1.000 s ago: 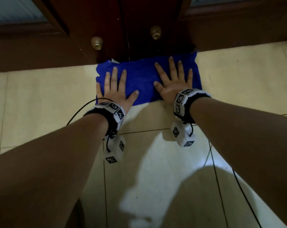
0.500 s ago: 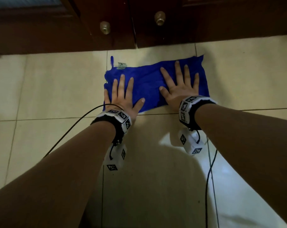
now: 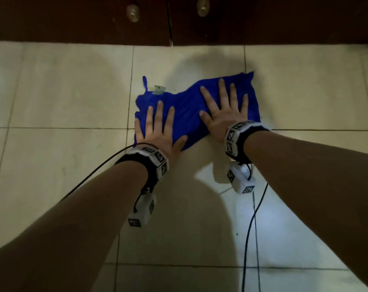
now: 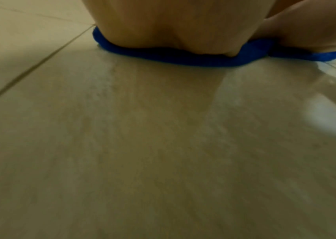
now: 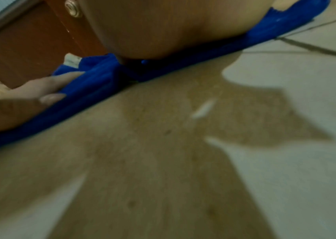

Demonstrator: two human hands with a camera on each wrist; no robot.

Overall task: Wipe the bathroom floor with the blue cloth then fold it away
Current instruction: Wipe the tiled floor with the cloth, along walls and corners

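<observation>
On floor tiles (image 3: 58, 98) | blue cloth (image 3: 187, 114) rumpled, flattened | both hands' fingers (image 3: 159, 114) splayed, pressing, gripping nothing

The left hand (image 4: 173, 27) presses the blue cloth (image 4: 183, 56) (bunched edge) onto the tiled floor (image 4: 163, 145).

Open tiled floor (image 3: 58, 98) left, right and near of the blue cloth (image 3: 189, 106). Dark wooden doors (image 3: 263, 20) with two knobs (image 3: 202, 7) walling off the far edge. Black cables (image 3: 250, 224) trailing over near tiles.
</observation>
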